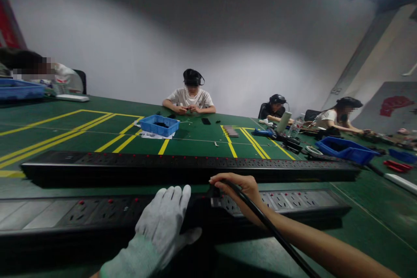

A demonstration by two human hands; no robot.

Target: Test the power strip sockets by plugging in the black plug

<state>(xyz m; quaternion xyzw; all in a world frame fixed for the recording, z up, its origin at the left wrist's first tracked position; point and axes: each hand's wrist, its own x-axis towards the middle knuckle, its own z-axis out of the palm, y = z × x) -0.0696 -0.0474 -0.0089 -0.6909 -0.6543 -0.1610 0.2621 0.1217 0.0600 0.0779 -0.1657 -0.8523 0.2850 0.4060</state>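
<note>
At the near edge of the green table (374,226), the gloved left hand (164,221) lies flat on the near power strip (293,202), fingers close together. At its 3 o'clock the right hand (243,189) clamps its fingers round the end of a black cable (276,236) at that strip. The cable trails toward 5 o'clock, and a second power strip (163,167) lies parallel at 12 o'clock.

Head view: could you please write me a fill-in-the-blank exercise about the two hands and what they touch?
The left hand, in a ____ glove, lies flat on the near power strip.
The right hand grips a ____ cable at that strip.
The table is ____ with yellow lines.
Missing words: white, black, green.
</note>
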